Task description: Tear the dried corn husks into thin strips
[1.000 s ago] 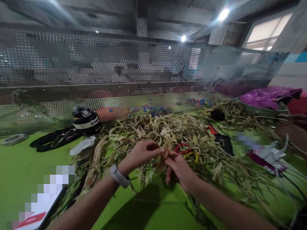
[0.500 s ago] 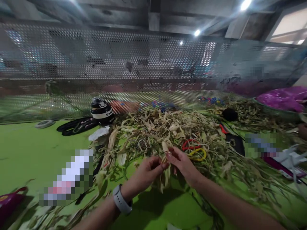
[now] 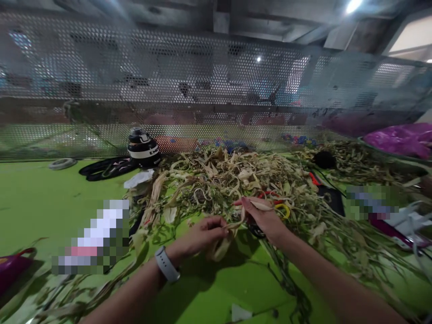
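My left hand (image 3: 204, 236), with a pale watch (image 3: 167, 265) on its wrist, is closed in a pinch on a dried plant strip (image 3: 221, 249). My right hand (image 3: 265, 220) is closed on the same strip's upper part, up and to the right, and the strip stretches between the two hands. Its pale end sticks out above the right fingers. Beyond both hands spreads a tangled heap of dried plant strips (image 3: 205, 171). A yellow loop (image 3: 285, 210) and a red loop (image 3: 270, 194), looking like tool handles, lie beside my right hand, partly hidden by it.
On the green table (image 3: 81, 186), a black bottle (image 3: 143, 148) stands at the back left near a black coiled item (image 3: 106, 168) and a grey ring (image 3: 62, 163). A perforated metal screen (image 3: 202, 90) runs behind. To the right lie a black-and-red item (image 3: 329, 198) and a purple bag (image 3: 401, 139).
My hands have moved apart, the right one slightly up and to the right and the left one slightly left. The strip is now drawn out between them. The view has tilted slightly down.
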Motion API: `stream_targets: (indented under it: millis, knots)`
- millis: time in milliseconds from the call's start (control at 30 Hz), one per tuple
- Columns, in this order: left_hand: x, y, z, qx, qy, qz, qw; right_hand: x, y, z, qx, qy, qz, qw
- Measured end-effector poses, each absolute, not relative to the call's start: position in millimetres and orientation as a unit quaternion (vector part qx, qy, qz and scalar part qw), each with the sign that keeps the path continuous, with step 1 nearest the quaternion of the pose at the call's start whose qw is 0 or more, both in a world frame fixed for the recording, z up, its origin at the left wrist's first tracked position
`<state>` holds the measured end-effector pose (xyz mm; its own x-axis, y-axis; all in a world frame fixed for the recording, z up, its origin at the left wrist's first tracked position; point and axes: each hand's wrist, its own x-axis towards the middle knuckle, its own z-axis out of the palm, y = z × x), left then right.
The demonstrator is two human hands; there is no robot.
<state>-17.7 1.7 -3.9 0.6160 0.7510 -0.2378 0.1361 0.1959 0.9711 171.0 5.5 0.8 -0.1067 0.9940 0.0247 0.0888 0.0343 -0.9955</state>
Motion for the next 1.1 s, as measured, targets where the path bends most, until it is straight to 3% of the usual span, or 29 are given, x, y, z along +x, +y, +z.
stream_targets:
  millis: [167,400,467,567,633,700,967,1100]
  knots:
    - [-8,-7,-8,0.519,0.355,0.304,0.715,167,3,-2,-0.496,-0.559,0.466,0.473]
    - [-9,-2,-17,0.444,0.322,0.353,0.758,173,6,-1,-0.376,-0.455,0.645,0.485]
    - [-11,0,-17,0.404,0.264,0.369,0.794,184,9,2,-0.329,-0.481,0.683,0.440]
    - [-14,-1,-12,0.378,0.202,0.364,0.827,201,11,12,-0.267,-0.586,0.705,0.297]
    - [-16,-3,-9,0.393,0.197,0.346,0.829,208,11,20,-0.256,-0.675,0.659,0.211]
    - [-17,-3,-8,0.419,0.210,0.327,0.821,211,10,28,-0.275,-0.755,0.564,0.188]
    - [-17,4,-14,0.527,0.337,0.325,0.709,202,9,31,-0.394,-0.858,0.201,0.261]
    - [-15,3,-12,0.617,0.359,0.310,0.628,199,14,24,-0.445,-0.821,0.201,0.296]
